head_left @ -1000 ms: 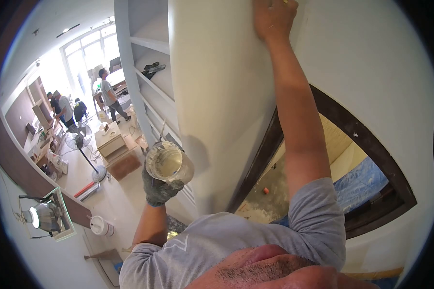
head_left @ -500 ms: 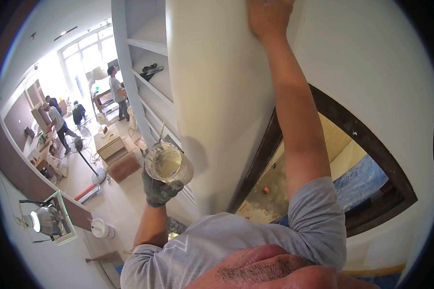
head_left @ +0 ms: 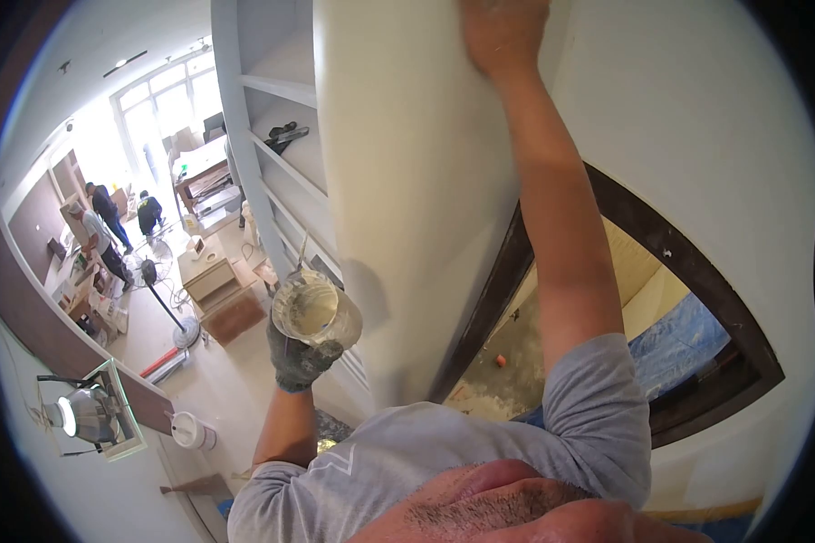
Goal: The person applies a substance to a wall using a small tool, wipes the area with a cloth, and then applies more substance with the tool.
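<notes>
My left hand [head_left: 297, 360], in a dark grey knitted glove, is closed around a small translucent plastic tub [head_left: 346, 321]. Pale cream paste [head_left: 315, 313] lies in it, and its rim is smeared. A thin handle-like piece [head_left: 302, 251] sticks up at the tub's far side; what it belongs to is hidden. High up, my bare right hand [head_left: 505, 36] is against or close to the smooth cream wall [head_left: 407, 181]. Its fingers are cut off by the top of the view, so I cannot see what they hold.
Left of the wall are white shelves [head_left: 281, 89] with dark tools [head_left: 285, 136] on one. A dark-framed opening [head_left: 738, 271] is at right. A lit work lamp [head_left: 86, 414], a white bucket [head_left: 193, 431], a floor fan [head_left: 186, 332] and a wooden cabinet [head_left: 210, 285] stand left. Several people work farther off.
My hands and the tub have hardly moved. In the background, the person by the table is now mostly hidden behind the shelves, and another on the left shows more fully.
</notes>
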### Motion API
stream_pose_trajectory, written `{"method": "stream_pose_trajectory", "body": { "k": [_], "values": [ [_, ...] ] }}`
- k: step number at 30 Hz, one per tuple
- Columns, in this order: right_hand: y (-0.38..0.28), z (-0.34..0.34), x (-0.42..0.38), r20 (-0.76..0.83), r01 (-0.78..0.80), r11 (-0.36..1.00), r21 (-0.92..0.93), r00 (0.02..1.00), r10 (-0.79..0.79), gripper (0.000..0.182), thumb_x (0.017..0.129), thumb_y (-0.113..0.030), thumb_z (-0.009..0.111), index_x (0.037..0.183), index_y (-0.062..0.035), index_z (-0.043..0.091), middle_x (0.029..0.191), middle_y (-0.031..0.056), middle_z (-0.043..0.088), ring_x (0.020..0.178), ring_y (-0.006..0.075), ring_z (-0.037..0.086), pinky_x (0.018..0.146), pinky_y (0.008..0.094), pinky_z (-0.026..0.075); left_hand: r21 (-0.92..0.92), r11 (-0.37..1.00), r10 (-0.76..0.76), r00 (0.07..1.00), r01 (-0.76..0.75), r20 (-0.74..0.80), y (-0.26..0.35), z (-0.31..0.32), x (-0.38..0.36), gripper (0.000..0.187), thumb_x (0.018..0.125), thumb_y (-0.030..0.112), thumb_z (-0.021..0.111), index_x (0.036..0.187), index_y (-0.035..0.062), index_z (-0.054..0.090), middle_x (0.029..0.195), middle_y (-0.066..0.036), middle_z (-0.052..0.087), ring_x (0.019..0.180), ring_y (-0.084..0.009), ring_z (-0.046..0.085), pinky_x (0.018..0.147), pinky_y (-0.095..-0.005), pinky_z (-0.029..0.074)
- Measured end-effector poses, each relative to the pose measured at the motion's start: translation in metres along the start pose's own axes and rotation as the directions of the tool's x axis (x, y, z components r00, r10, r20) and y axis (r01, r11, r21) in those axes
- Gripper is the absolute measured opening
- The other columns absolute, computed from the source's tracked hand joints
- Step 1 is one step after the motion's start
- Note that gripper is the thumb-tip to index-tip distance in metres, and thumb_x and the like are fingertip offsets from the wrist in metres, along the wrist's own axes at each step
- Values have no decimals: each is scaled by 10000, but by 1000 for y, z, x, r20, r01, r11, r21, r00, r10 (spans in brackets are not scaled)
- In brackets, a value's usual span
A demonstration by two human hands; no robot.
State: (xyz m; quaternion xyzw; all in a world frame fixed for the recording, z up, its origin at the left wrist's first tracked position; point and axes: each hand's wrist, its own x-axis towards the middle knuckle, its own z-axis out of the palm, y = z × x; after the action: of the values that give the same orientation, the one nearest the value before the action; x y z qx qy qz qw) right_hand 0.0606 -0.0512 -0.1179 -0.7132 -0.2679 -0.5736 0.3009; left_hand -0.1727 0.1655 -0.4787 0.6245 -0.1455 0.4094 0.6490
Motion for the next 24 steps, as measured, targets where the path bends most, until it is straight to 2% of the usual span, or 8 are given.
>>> {"method": "stream_pose_trajectory", "body": {
  "k": [2, 5, 6, 8, 11, 17, 22, 24],
  "values": [
    [-15, 2, -14, -52, 316, 931, -183, 943, -330, 1056, 930, -768, 436, 1568, 55, 262, 1155, 203, 436, 970, 285, 431, 942, 434, 389, -53, 998, -27, 1000, 27, -4, 2, 8, 2, 1033, 607, 317, 988, 1416, -32, 449, 1314, -157, 613, 1187, -265, 627, 1012, -411, 520],
    [-13, 5, -22, -185, 471, 881, -40, 863, -470, 1009, 962, -722, 427, 1573, 57, 237, 1182, 220, 437, 1033, 304, 444, 980, 448, 386, -8, 1000, -9, 997, 9, 82, -1, 12, 5, 1033, 607, 314, 988, 1417, -30, 447, 1316, -154, 611, 1190, -265, 626, 1012, -414, 521],
    [-9, 6, -21, -207, 254, 965, 59, 949, -237, 995, 970, -706, 428, 1575, 58, 226, 1197, 228, 436, 1053, 313, 448, 991, 452, 385, -11, 1000, 4, 996, -3, 88, -1, 12, 5, 1034, 606, 309, 988, 1419, -28, 447, 1318, -153, 610, 1191, -264, 626, 1011, -415, 522],
    [5, 11, -13, -176, -199, 945, 259, 952, 249, 969, 987, -674, 429, 1580, 59, 204, 1226, 244, 436, 1092, 330, 456, 1014, 458, 385, -22, 999, 34, 995, -32, 95, -2, 12, 3, 1035, 603, 301, 990, 1422, -23, 446, 1321, -150, 608, 1193, -264, 625, 1010, -416, 523],
    [25, 4, -1, -63, -344, 929, 132, 933, 355, 922, 1002, -630, 439, 1573, 63, 230, 1261, 262, 435, 1131, 345, 463, 1040, 461, 383, -82, 996, -37, 998, 41, 56, 4, 10, 2, 1026, 605, 284, 988, 1424, -16, 448, 1325, -147, 607, 1192, -263, 625, 1010, -419, 526],
    [7, -1, -1, -3, -155, 988, 19, 988, 155, 929, 988, -661, 444, 1550, 65, 304, 1226, 253, 447, 1109, 338, 458, 1029, 466, 377, -104, 986, -127, 992, 127, 8, 6, 11, 2, 996, 631, 269, 976, 1423, -21, 447, 1316, -151, 611, 1181, -263, 630, 1015, -421, 524],
    [-29, 3, -22, -71, 336, 918, -209, 932, -357, 927, 993, -654, 441, 1578, 38, 245, 1188, 220, 432, 1050, 315, 453, 1003, 483, 381, 38, 999, -22, 992, 17, 127, -4, 16, 6, 998, 637, 304, 973, 1414, -35, 447, 1305, -163, 618, 1169, -261, 637, 1014, -418, 521],
    [-23, 4, -25, -133, 269, 962, -51, 953, -273, 947, 986, -670, 441, 1582, 35, 232, 1185, 215, 427, 1049, 312, 451, 999, 481, 382, 61, 998, 0, 990, -8, 138, -1, 20, 8, 970, 648, 336, 960, 1398, -32, 467, 1286, -159, 634, 1154, -260, 645, 1006, -420, 523]
  ]
}}
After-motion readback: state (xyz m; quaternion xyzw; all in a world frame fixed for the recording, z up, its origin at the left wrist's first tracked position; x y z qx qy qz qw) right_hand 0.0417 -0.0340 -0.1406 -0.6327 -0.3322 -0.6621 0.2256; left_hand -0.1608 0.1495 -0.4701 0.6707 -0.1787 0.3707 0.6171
